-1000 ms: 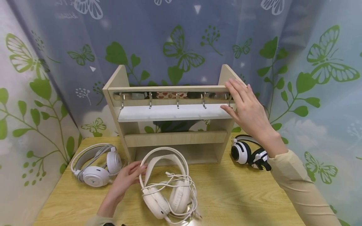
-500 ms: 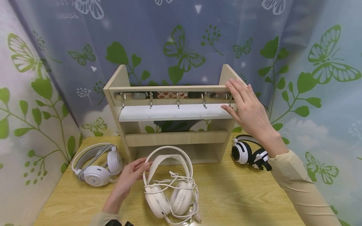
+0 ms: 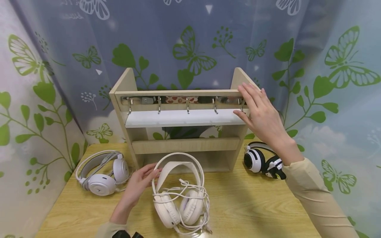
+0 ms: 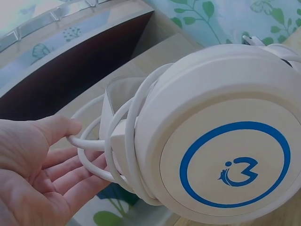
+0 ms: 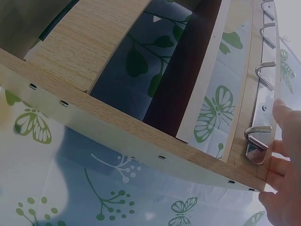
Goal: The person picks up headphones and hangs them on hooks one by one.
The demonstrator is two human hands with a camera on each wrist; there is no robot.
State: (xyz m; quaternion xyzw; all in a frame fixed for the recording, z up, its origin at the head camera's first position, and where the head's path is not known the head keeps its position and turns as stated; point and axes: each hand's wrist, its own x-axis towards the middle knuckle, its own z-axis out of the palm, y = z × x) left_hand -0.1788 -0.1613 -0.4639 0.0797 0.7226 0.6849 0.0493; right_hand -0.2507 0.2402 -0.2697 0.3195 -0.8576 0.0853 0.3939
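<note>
White over-ear headphones (image 3: 168, 211) with a loosely wound white cable stand tilted above the table front; a blue ring and logo show on an ear cup (image 4: 244, 179) in the left wrist view. My left hand (image 3: 140, 183) pinches their white headband at its left side, thumb on one side and fingers on the other. Behind them stands a pale wooden rack (image 3: 184, 145) with a row of metal hooks (image 3: 188, 105) along its upper board. My right hand (image 3: 262, 115) rests on the rack's upper right corner, fingers extended over the edge, thumb near the last hook (image 5: 257, 139).
White and grey headphones (image 3: 101, 183) lie on the wooden table (image 3: 247, 211) left of the rack. Black and white headphones (image 3: 256, 160) lie to its right, partly behind my right forearm. A patterned curtain (image 3: 208, 39) surrounds the table.
My left hand and the white headphones have shifted slightly right and a little up, toward the rack. The right hand stays on the rack's corner.
</note>
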